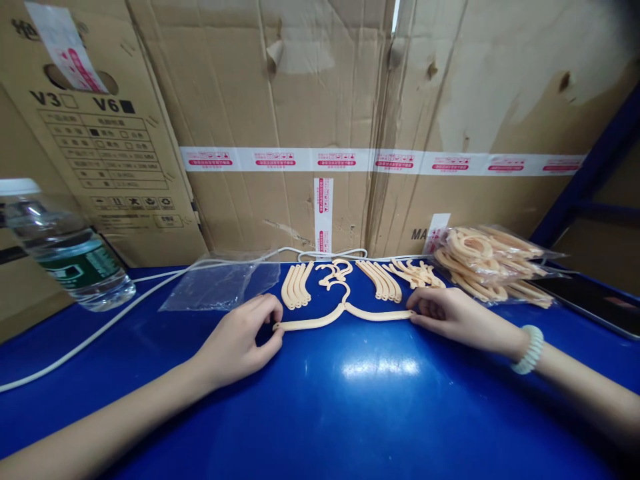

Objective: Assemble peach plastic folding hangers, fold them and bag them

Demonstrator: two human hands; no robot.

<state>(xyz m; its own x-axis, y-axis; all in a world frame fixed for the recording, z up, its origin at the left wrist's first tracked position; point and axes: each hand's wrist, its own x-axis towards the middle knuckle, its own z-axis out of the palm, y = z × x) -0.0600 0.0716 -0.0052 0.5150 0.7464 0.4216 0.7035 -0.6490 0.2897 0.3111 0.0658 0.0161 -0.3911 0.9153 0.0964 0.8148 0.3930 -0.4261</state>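
Fingers (pixel 273 343) pinch a beige hanger (pixel 313 325) at its 2 ends

Thumb and fingertips of the left hand (pixel 243 337) are drawn together on the left tip of the hanger, with a small gap inside the curl of the hand. At the other tip, the right hand (pixel 455 317) has its thumb and bent fingers closed on the end in much the same way; its farther fingers partly hide one another. The hanger lies between the 2 hands, near the middle of a blue table (pixel 350 420), its 2 arms spread wide and its hook (pixel 341 288) pointing away from the person. The arms meet just below the hook.

Beyond it are more beige pieces. Curved strips (pixel 298 287) lie side by side behind the left arm, and a similar row of strips (pixel 379 281) lies behind the right arm. Loose hooks (pixel 336 270) sit between these 2 rows, and a small heap of pieces (pixel 416 272) lies near the right hand.

Farther right, clear bags of beige parts (pixel 485 260) are piled beside a dark flat object (pixel 595 303). A pale coiled band (pixel 529 350) circles the right wrist. On the left are a clear plastic sheet or bag (pixel 220 287), a white cable (pixel 85 339) and a water bottle (pixel 75 260). Cardboard (pixel 280 100) crossed by printed tape (pixel 290 160) stands behind everything.
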